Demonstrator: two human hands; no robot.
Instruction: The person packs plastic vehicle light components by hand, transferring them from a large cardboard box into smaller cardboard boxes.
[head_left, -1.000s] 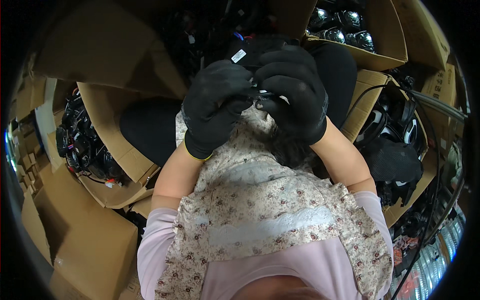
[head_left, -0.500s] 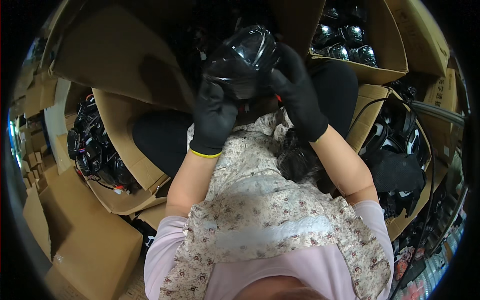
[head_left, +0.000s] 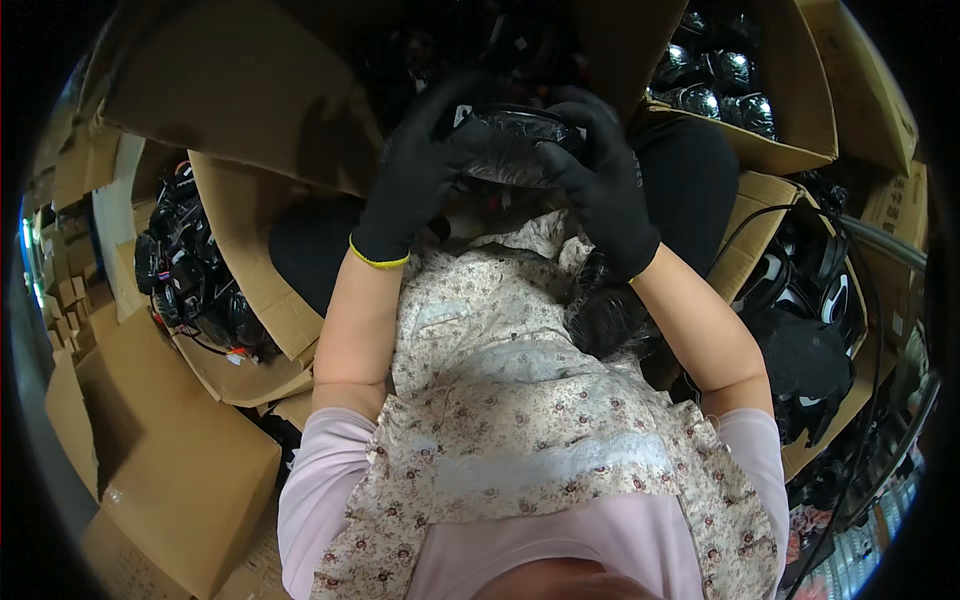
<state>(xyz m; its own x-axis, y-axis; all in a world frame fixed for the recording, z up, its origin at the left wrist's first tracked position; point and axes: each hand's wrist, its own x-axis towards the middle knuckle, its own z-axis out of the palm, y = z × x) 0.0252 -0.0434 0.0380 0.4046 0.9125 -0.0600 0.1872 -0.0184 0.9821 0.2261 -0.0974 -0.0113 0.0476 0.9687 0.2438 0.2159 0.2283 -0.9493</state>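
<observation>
Over my lap I hold a black pair of headphones (head_left: pixel 513 150), wrapped in shiny clear plastic film, between both hands. My left hand (head_left: pixel 412 170), in a black glove with a yellow cuff edge, closes on its left side. The fingers of my right hand (head_left: pixel 604 185), also black-gloved, curl round the right side, thumb toward me. A dark, crumpled see-through plastic bundle (head_left: pixel 605 312) rests on my floral apron (head_left: pixel 520 400), below the right wrist. Beyond my hands, a shadowed heap of dark items (head_left: pixel 520 45) lies in a big carton, its details hard to make out.
At the upper right an open carton (head_left: pixel 800 150) holds rows of film-wrapped black items (head_left: pixel 725 75). Loose headphones (head_left: pixel 835 298) fill a carton beside my right arm. Wrapped black goods (head_left: pixel 190 270) sit in a carton at left. A closed box (head_left: pixel 180 450) stands nearer; a cable (head_left: pixel 870 380) hangs at right.
The wrapped headphones have turned and come down a little, now showing a flatter, narrower side. My left hand has shifted up and round the side; the right hand's fingers have moved onto the top.
</observation>
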